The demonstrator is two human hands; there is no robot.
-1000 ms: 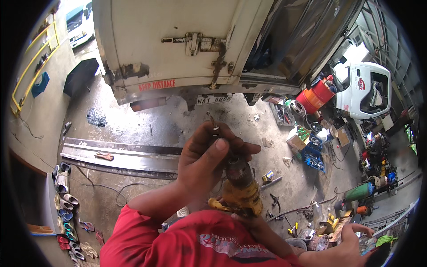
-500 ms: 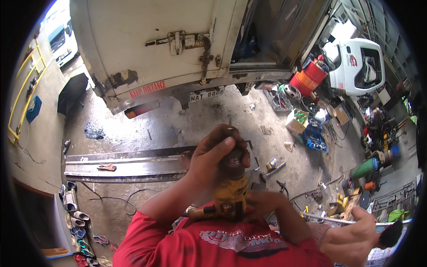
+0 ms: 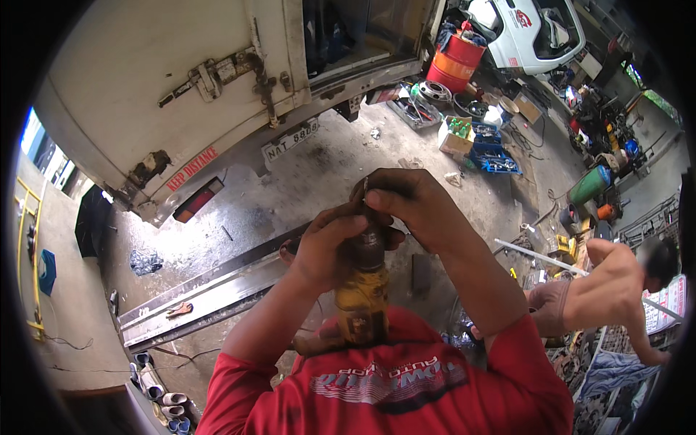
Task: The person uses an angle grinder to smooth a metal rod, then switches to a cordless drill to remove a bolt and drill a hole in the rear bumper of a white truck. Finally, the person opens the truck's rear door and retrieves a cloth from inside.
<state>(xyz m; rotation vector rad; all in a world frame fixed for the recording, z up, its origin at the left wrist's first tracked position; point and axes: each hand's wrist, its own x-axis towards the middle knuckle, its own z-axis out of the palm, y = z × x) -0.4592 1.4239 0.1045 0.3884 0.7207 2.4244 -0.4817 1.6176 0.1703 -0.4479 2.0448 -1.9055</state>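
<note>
A worn yellow power drill (image 3: 362,297) stands against my red shirt with its dark chuck pointing up and away from me. My left hand (image 3: 326,243) is closed around the chuck, covering its left side. At the chuck's front end, my right hand (image 3: 409,203) has its thumb and fingers pinched together on a thin drill bit (image 3: 366,185). Only a short length of the bit shows between the fingertips. Both hands look dirty, and the drill's handle is partly hidden low against my shirt.
A long metal channel (image 3: 239,283) lies ahead to the left, a small orange-brown tool (image 3: 179,310) on it. Beyond is a truck's rear (image 3: 123,80). A red drum (image 3: 457,61) and blue toolbox (image 3: 495,156) stand at right. A shirtless person (image 3: 602,290) bends nearby.
My right hand has come up from beside the drill's body to the bit. My left hand has shifted lower on the chuck. The view has turned toward the right.
</note>
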